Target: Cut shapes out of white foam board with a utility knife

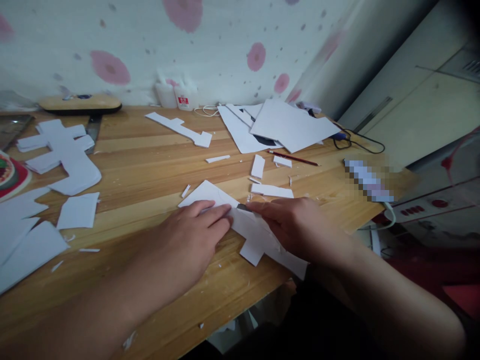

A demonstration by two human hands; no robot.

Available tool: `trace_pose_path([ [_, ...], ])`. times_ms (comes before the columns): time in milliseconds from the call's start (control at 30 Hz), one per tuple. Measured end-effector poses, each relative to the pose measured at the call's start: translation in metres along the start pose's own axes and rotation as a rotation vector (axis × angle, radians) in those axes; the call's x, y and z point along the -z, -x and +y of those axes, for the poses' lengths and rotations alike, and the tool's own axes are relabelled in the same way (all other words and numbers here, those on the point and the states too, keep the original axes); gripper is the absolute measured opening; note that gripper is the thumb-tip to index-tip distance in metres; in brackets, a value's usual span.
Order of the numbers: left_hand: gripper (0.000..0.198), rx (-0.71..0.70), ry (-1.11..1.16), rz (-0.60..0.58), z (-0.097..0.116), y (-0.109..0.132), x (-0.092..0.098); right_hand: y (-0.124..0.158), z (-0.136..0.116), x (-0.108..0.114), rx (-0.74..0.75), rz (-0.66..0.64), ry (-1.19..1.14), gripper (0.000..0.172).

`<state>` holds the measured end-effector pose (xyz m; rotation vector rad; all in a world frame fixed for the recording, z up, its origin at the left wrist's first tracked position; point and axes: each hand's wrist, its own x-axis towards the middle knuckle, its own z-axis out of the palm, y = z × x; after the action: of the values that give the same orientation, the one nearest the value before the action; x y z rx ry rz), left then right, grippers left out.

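My left hand [202, 227] lies over a cut piece of white board [206, 192], its fingers extended and pressing down near one end. My right hand [290, 220] is closed around a dark, flat blade [245, 207], whose edge rests on the board beside my left fingertips. Any handle is hidden in the palm. The board runs under both hands towards the table's front edge, with a square tab jutting out on the near side. Small white offcuts [272, 190] lie just beyond my right hand.
Stacked white cutouts [67, 155] and scraps lie left on the wooden table [157, 165]. Behind are a long cutout [180, 129], white sheets [296, 125], a pencil [294, 158] and white bottles [185, 96]. A blurred-out phone-like object [367, 180] lies at the right.
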<state>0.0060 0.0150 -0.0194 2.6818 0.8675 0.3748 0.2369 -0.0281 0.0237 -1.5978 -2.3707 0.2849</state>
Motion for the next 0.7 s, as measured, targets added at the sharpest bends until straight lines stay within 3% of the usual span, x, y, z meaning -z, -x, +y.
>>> trace_pose_path([
  [267, 0.044, -0.016, -0.060, 0.004, 0.001, -0.001, 0.002, 0.000, -0.002, 0.003, 0.005, -0.034, 0.084, 0.043],
  [433, 0.045, -0.037, -0.211, -0.043, 0.003, -0.001, 0.005, 0.000, -0.006, 0.006, -0.001, -0.070, 0.152, 0.041],
  [700, 0.050, -0.010, -0.227, -0.093, 0.005, -0.006, 0.010, -0.005, -0.014, 0.013, 0.010, -0.163, 0.197, 0.035],
])
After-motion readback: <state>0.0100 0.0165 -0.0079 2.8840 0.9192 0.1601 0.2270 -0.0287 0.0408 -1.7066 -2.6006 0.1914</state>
